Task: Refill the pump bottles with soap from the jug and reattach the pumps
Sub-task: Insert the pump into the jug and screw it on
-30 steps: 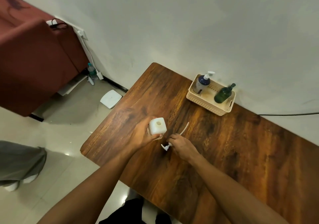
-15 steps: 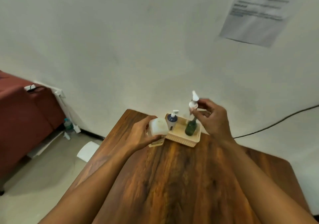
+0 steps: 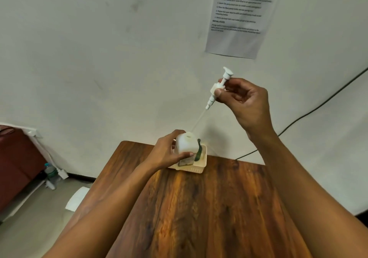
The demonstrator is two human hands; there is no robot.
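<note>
My left hand grips the white bottle, thumb laid across its front and fingers curled round the back. It holds the bottle upright above the table, in front of the basket, so the open mouth faces up. My right hand pinches the pump at its collar between thumb and first fingers, the other fingers loosely curled. I hold it high and well apart from the bottle because the tube is long and its end has to clear the rim. The pump tilts, head up and away, so the tube slants down toward the mouth. Its tip is right at the rim, and I cannot tell whether it is inside yet. I judge this to be the reattaching step: guide the tip in, lower the pump, then screw the collar down. The thin tube may flex and miss the hole. A green bottle stands in the basket, pump on. The jug is not in view.
</note>
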